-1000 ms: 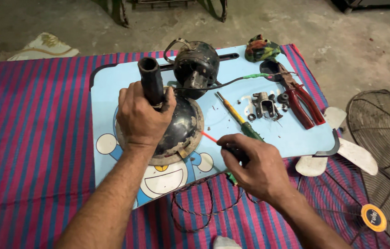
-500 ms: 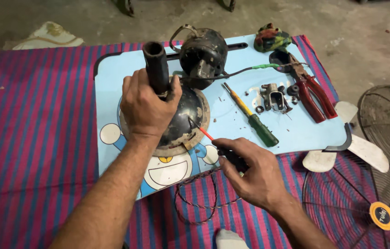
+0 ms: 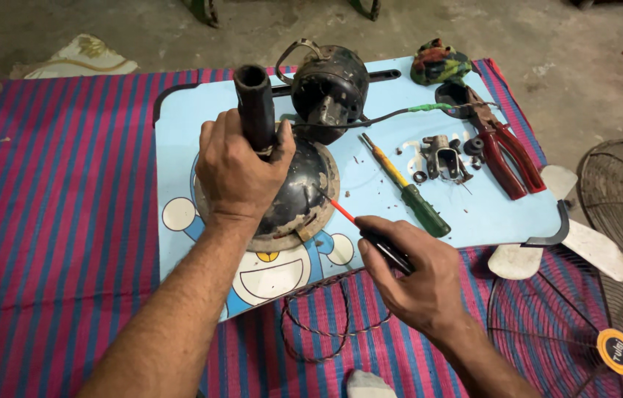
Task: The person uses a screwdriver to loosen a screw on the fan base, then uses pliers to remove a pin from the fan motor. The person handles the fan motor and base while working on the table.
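Hands: left hand (image 3: 241, 173) still grips the black fan base (image 3: 293, 195) by its stem; right hand (image 3: 418, 276), closed on a red-shafted screwdriver (image 3: 359, 225), has moved its tip against the base.

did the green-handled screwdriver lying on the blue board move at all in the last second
No. The green-handled screwdriver lies at the same slant beside the metal bracket and red pliers; only the camera view shifted.
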